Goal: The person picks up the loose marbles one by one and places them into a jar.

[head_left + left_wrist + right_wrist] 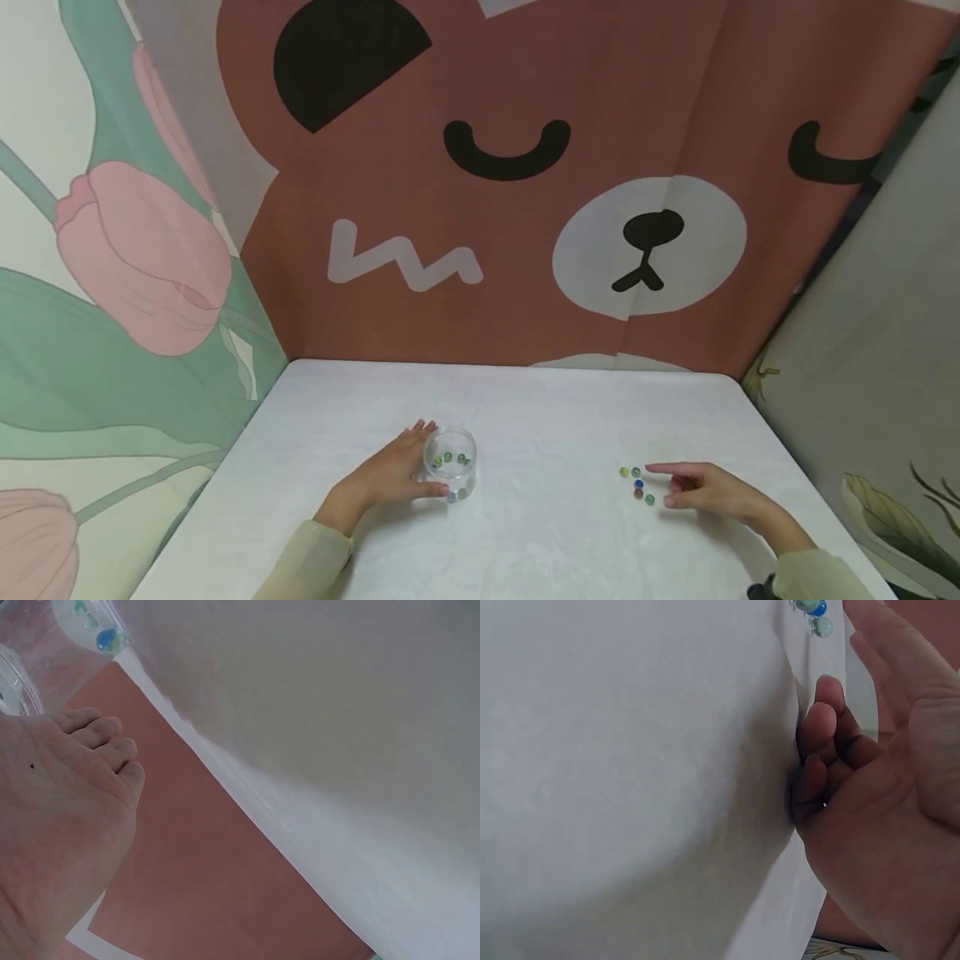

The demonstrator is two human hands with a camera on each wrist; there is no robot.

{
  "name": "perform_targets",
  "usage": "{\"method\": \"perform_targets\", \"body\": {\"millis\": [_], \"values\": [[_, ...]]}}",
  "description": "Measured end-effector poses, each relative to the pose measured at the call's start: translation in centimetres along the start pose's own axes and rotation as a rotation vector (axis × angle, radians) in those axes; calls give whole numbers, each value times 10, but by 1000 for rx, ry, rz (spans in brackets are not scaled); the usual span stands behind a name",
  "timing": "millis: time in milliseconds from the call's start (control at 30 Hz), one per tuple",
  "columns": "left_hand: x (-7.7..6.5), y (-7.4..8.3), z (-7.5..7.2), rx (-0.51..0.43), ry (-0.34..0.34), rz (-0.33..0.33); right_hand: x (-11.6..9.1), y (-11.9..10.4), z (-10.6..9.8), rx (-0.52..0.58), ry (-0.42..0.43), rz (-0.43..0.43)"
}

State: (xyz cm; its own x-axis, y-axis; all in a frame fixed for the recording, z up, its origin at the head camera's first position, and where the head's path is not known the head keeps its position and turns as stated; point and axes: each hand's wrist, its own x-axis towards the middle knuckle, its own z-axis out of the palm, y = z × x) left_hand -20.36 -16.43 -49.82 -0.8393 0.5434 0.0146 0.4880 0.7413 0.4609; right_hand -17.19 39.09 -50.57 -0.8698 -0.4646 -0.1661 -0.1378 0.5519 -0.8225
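In the head view, a clear round cup [450,452] with several glass marbles in it stands left of the table's middle. My left hand [393,471] holds it from the left, fingers at the far side and thumb across the near side. The left wrist view shows the palm of that hand and a blue marble [108,640] behind the clear wall. Several loose marbles, among them a blue marble [638,483] and a reddish-brown marble [638,493], lie together on the right. Beside them is my right hand [705,490], index finger extended, thumb apart, other fingers curled, holding nothing.
A white cloth covers the table [540,417]. Behind it hangs a brown curtain [517,317] with a bear's face. A flowered cloth [142,258] borders the left side, and a pale patterned cloth [885,375] the right.
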Motion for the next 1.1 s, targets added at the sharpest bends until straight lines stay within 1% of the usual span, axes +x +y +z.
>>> {"method": "perform_targets", "body": {"millis": [200, 267, 433, 633, 900, 1100], "values": [[1, 1, -1, -8, -4, 10, 1, 2, 4, -42, -10, 37], [0, 1, -2, -10, -5, 11, 1, 1, 6, -56, -4, 35], [0, 1, -2, 4, -10, 5, 1, 1, 12, -103, 38, 24], [0, 0, -1, 3, -17, -10, 1, 1, 18, -128, 89, 45], [1, 0, -2, -4, -9, 6, 1, -2, 18, -155, 118, 48], [-1, 1, -3, 1, -11, -3, 2, -6, 18, -164, 135, 23]]}}
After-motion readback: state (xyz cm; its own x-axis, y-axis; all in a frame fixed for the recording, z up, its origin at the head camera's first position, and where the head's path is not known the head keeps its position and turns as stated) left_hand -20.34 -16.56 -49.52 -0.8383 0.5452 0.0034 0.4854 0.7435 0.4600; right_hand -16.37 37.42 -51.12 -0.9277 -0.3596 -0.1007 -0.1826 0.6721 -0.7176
